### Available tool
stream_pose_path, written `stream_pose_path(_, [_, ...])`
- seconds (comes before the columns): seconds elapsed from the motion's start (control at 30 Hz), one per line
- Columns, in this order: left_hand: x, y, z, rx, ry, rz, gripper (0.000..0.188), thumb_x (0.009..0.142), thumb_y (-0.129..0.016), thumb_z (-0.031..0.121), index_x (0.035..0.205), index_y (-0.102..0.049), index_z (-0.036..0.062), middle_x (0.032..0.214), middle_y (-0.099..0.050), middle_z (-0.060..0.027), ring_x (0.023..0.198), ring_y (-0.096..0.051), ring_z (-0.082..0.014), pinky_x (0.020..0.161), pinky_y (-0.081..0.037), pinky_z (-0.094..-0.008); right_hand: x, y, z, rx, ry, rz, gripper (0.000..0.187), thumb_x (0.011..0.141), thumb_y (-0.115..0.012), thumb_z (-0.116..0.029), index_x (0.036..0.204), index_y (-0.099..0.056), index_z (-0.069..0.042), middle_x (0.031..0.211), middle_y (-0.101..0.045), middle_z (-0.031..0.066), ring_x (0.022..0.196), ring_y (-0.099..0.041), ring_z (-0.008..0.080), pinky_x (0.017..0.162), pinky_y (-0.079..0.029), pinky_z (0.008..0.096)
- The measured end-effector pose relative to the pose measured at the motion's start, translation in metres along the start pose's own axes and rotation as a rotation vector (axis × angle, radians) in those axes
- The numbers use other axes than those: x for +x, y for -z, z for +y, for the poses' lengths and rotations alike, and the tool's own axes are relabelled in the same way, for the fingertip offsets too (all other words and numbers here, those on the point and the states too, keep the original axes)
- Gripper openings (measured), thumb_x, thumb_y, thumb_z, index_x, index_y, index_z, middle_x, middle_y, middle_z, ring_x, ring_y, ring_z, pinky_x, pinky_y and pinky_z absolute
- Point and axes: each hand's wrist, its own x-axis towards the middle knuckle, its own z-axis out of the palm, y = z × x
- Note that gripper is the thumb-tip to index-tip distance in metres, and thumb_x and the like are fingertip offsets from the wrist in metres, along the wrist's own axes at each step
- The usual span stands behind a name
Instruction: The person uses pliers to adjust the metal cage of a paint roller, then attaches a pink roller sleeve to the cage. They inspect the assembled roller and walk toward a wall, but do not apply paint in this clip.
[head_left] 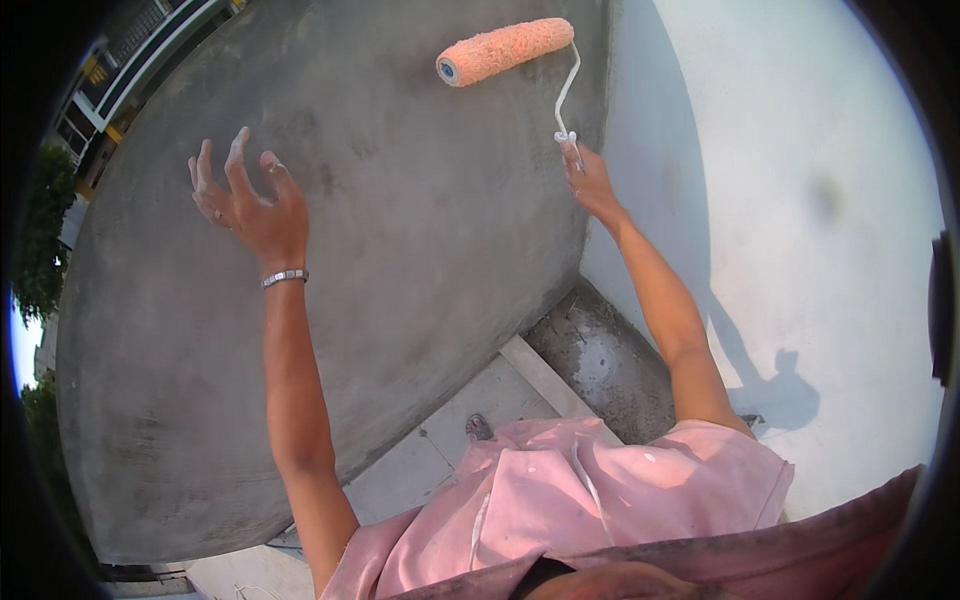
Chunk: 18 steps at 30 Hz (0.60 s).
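Note:
My right hand (588,180) is closed round the handle of a paint roller (508,52), raised at the top of the view. The roller has a fluffy orange sleeve on a bent white wire frame, and its sleeve lies in front of the grey wall (420,220). Whether the sleeve touches that wall, I cannot tell. To the left, my left hand (252,205) is lifted before the same wall with its fingers spread and curved, holding nothing. Whitish smears mark its fingers, and a metal bracelet circles the wrist.
A white wall (810,150) meets the grey one in a corner at right, with my shadow on it. Below lie pale floor tiles (420,455), a raised strip (545,375) and a stained bare patch (605,360). Trees (42,235) and a building show far left.

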Motion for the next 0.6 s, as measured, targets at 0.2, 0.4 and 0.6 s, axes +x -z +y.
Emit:
stream_pose_path(0.2, [-0.019, -0.005, -0.012, 0.294, -0.030, -0.096, 0.046, 0.093, -0.061, 0.030, 0.139, -0.051, 0.0294, 0.153, -0.035, -0.0034, 0.152, -0.026, -0.0330, 0.123, -0.008, -0.0617, 0.001, -0.025, -0.006, -0.149, 0.189, 0.126, 0.047, 0.107, -0.050, -0.042, 0.094, -0.056, 0.002, 0.067, -0.054, 0.0180, 0.061, -0.046, 0.0227, 0.061, -0.042, 0.0409])
stream_pose_path(0.4, [-0.020, -0.021, -0.007, 0.261, -0.052, -0.103, 0.048, 0.091, -0.062, 0.030, 0.138, -0.052, 0.0283, 0.152, -0.036, -0.0040, 0.151, -0.029, -0.0338, 0.121, -0.006, -0.0658, -0.028, -0.029, 0.085, -0.222, 0.100, 0.020, 0.043, 0.109, -0.047, -0.039, 0.099, -0.055, 0.002, 0.068, -0.053, 0.0145, 0.061, -0.046, 0.0226, 0.061, -0.042, 0.0393])
stream_pose_path(0.6, [-0.018, -0.029, -0.012, 0.275, -0.095, -0.059, 0.044, 0.093, -0.061, 0.033, 0.135, -0.054, 0.0270, 0.150, -0.038, -0.0058, 0.150, -0.030, -0.0353, 0.119, -0.010, -0.0676, -0.011, -0.030, 0.059, -0.153, 0.090, 0.009, 0.043, 0.109, -0.045, -0.040, 0.102, -0.055, 0.000, 0.068, -0.053, 0.0135, 0.061, -0.047, 0.0220, 0.061, -0.043, 0.0392])
